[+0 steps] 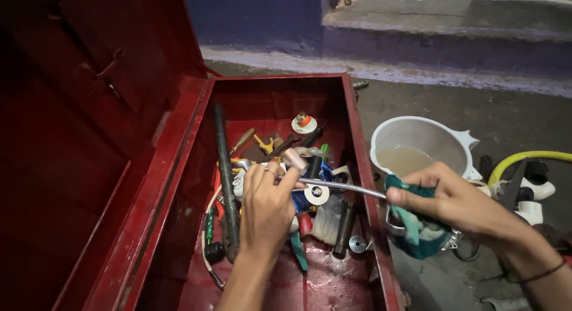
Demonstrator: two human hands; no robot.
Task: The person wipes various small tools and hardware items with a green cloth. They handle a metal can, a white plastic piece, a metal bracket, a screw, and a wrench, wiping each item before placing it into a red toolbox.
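Right now we hold a thin metal rod (342, 186) over the red toolbox (363, 168), its long axis running left to right between our hands. Our left hand (265, 207) pinches its left end; our right hand (456, 201) grips the other end through a teal cloth (411, 224). It looks shiny, slightly curved.

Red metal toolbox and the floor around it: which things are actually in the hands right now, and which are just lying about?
In hand:
- curved shiny metal tube, held by left hand
- teal cloth gripped around the tube by right hand

Lying about:
- long dark iron bar in the red metal toolbox
- white plastic jug of murky water
- yellow hose
- white plastic pipe fittings
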